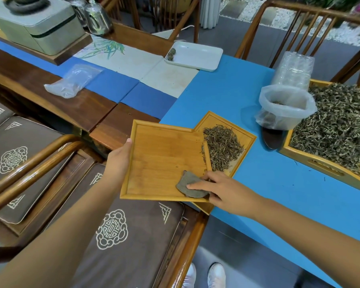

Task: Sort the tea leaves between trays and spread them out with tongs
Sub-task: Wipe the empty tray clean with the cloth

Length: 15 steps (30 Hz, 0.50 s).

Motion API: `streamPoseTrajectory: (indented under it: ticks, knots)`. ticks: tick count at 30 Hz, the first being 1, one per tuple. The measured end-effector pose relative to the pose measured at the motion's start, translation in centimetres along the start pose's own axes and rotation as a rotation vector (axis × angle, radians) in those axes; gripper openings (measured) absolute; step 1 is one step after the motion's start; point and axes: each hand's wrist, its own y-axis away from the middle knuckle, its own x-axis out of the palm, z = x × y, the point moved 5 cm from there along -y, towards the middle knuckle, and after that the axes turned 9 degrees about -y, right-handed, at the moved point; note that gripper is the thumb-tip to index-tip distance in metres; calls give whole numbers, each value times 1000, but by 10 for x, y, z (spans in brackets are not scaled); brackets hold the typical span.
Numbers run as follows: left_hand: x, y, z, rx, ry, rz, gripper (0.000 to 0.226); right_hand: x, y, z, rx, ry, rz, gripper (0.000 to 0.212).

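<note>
My left hand (117,161) grips the left edge of a bamboo tray (160,154), tilted over the table's edge. That tray overlaps a second bamboo tray (246,138) lying on the blue table, and a heap of tea leaves (222,147) lies in the lower one by the upper tray's right edge. My right hand (218,191) presses a small grey cloth (190,187) onto the near right corner of the held tray. A large wooden tray (299,156) full of tea leaves (339,125) stands at the right. No tongs show.
A cup lined with a plastic bag (285,107) stands beside the large tray, with a stack of clear cups (293,69) behind it. A white tray (195,56) sits at the back, a plastic bag (71,81) to the left. Cushioned chairs (116,231) stand below.
</note>
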Motion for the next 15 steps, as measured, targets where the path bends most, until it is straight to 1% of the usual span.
streamPoseTrajectory:
  ticks: [7, 11, 15]
  knots:
    - [0, 1, -6, 41, -66, 74, 36, -10, -8, -6, 6, 16, -88, 53]
    - [1, 3, -8, 56, -78, 157, 35, -23, -19, -18, 52, 57, -157, 54]
    - [0, 4, -8, 45, -91, 161, 35, -30, -29, -31, 94, 47, -191, 54]
